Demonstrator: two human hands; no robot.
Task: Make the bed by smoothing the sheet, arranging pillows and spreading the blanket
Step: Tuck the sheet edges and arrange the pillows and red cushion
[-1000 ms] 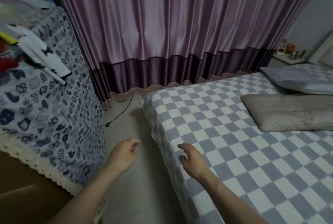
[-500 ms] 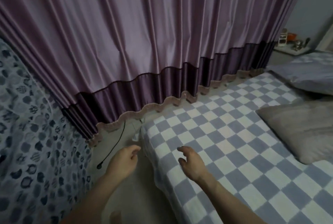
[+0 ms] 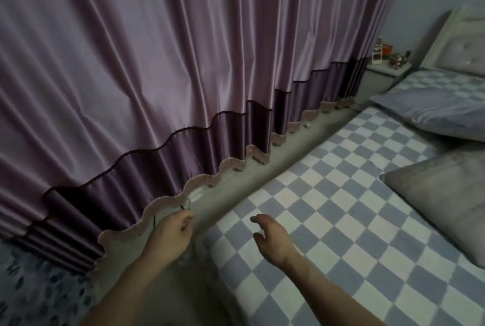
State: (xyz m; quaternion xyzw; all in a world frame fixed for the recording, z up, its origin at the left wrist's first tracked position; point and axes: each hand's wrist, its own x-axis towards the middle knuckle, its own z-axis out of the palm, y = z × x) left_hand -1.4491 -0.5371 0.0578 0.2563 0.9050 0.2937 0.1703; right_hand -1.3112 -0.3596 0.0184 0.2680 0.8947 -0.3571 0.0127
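A blue and white checked sheet [image 3: 328,210] covers the bed on the right. My right hand [image 3: 271,240] hovers over the sheet's near corner, fingers loosely spread, holding nothing. My left hand [image 3: 170,237] hangs over the floor gap just left of the bed corner, fingers loosely curled and empty. A folded grey blanket [image 3: 443,199] lies on the bed at the right edge. A lilac striped pillow [image 3: 430,108] rests beyond it, near the padded headboard [image 3: 462,45].
A purple curtain [image 3: 183,76] hangs along the narrow floor strip [image 3: 288,155] beside the bed. A nightstand [image 3: 383,73] with small items stands by the headboard. Patterned blue cloth [image 3: 34,289] fills the lower left. A thin dark cable [image 3: 154,220] and small white bits lie on the floor.
The view has swung right and closer to the curtain; the patterned cloth has slid nearly out of view. Both hands keep their pose at the bed's corner.
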